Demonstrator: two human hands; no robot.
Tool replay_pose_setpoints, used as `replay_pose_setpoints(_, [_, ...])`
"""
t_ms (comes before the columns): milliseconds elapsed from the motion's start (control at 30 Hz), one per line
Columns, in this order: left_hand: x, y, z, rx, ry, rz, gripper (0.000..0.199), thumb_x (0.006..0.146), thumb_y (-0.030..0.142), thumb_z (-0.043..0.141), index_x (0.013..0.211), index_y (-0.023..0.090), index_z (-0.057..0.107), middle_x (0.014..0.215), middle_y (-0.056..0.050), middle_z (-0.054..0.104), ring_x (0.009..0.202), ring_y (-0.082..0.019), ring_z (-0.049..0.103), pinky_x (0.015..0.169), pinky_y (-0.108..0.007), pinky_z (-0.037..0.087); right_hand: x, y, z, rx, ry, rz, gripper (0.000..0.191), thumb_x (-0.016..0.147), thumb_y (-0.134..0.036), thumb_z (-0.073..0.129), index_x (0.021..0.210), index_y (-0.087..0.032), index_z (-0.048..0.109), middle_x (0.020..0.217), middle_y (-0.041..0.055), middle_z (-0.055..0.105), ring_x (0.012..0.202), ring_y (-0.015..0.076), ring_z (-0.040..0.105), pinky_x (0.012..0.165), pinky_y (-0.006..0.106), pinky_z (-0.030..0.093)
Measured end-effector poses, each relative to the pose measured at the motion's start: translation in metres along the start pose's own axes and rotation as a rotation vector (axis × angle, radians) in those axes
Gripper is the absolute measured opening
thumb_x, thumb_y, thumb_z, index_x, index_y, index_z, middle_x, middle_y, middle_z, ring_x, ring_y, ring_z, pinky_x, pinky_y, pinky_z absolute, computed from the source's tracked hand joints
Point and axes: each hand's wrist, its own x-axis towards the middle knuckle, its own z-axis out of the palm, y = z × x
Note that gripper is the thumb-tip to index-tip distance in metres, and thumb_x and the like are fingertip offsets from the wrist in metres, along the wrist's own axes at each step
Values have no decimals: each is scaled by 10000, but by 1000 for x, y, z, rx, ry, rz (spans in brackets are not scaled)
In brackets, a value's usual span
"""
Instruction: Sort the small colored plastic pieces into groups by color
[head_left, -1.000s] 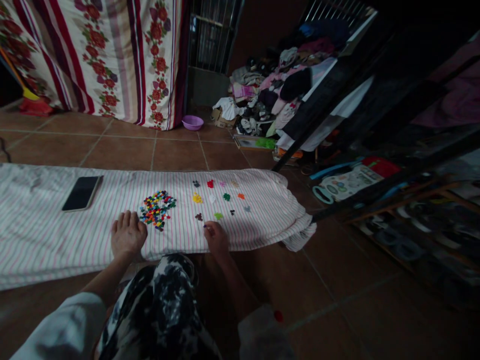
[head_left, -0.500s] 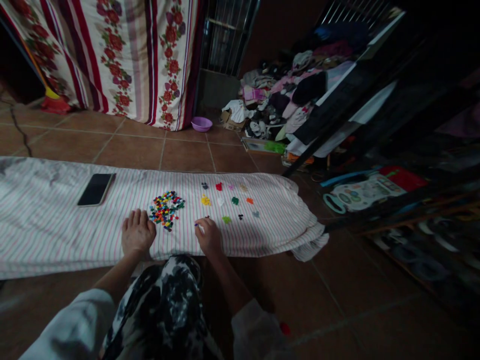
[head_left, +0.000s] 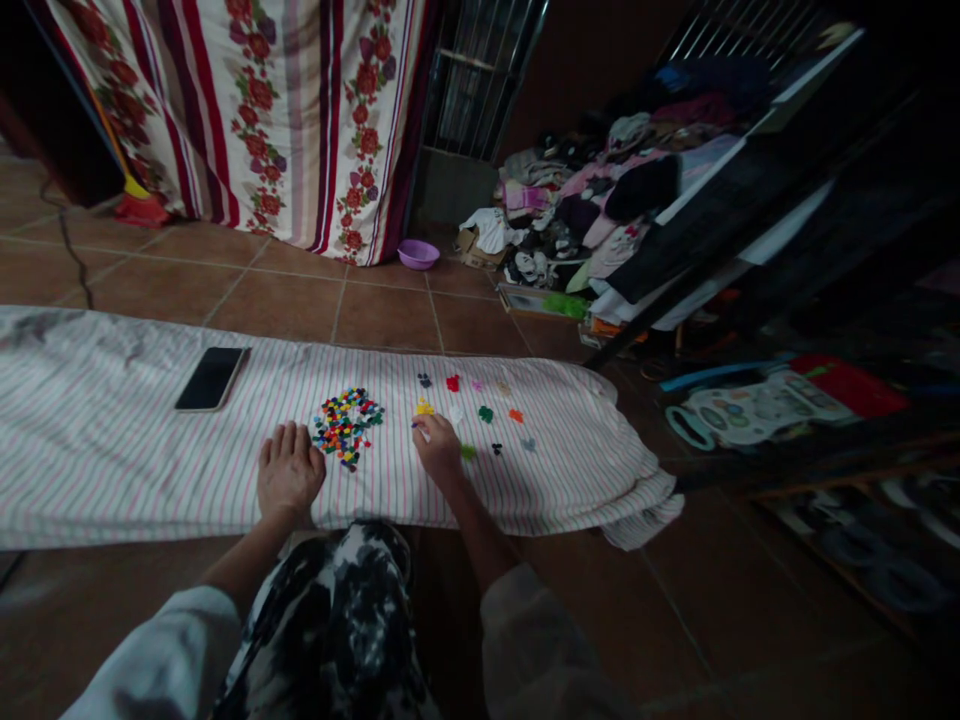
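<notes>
My left hand (head_left: 291,470) lies flat on the striped cloth (head_left: 187,470), fingers stretched out, at the near left edge of a pile of small multicoloured beads (head_left: 346,425). My right hand (head_left: 437,447) pinches a tiny dark blue or purple bead (head_left: 415,425) just in front of a yellow cluster (head_left: 424,407). Around it lie small clusters sorted by colour: red (head_left: 453,383), dark green (head_left: 485,413), orange (head_left: 516,415), black (head_left: 496,449), grey (head_left: 528,444) and light green (head_left: 468,452), the last partly hidden by my right hand.
A dark-screened phone (head_left: 213,379) lies on the cloth at left. Beyond it on the tiled floor are a purple basin (head_left: 418,255), a floral curtain (head_left: 307,130), a red broom (head_left: 142,206) and a heap of clothes (head_left: 577,200). A dark rack stands at right.
My right hand has moved slightly away from me, toward the yellow cluster, still pinching the bead. My left hand stays flat beside the pile. The whole view has shifted a little.
</notes>
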Motion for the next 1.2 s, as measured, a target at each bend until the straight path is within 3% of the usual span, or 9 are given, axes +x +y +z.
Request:
replay_pose_setpoints(333, [1, 0, 3, -53, -8, -28, 535, 867, 309, 340, 1310, 70, 522, 1409, -187, 486, 1366, -299, 365, 1133, -465, 239, 76, 2, 18, -138, -169, 60, 228, 857, -147, 519, 993, -230, 681, 989, 42, 672, 951, 165, 586, 837, 251, 419])
replay_pose_setpoints(533, [2, 0, 4, -12, 18, -22, 530, 872, 308, 335, 1282, 50, 549, 1386, -196, 508, 1339, -308, 405, 1123, -463, 261, 107, -1, 34, -216, -206, 91, 245, 860, -138, 513, 1007, -216, 693, 1000, 57, 683, 954, 164, 598, 829, 244, 416])
replay_pose_setpoints(833, [3, 0, 5, 30, 23, -13, 522, 867, 300, 344, 1281, 61, 554, 1380, -186, 518, 1332, -298, 424, 1122, -459, 275, 121, 2, 55, -292, -224, 131, 286, 886, -140, 481, 1050, -250, 688, 1040, 67, 678, 970, 174, 595, 819, 261, 414])
replay_pose_setpoints(1200, [3, 0, 4, 7, 17, -18, 518, 867, 298, 348, 1277, 61, 558, 1381, -191, 516, 1337, -304, 417, 1116, -467, 284, 126, 3, 64, -288, -249, 124, 331, 889, -100, 434, 1052, -228, 692, 1046, 89, 677, 996, 188, 581, 830, 280, 406])
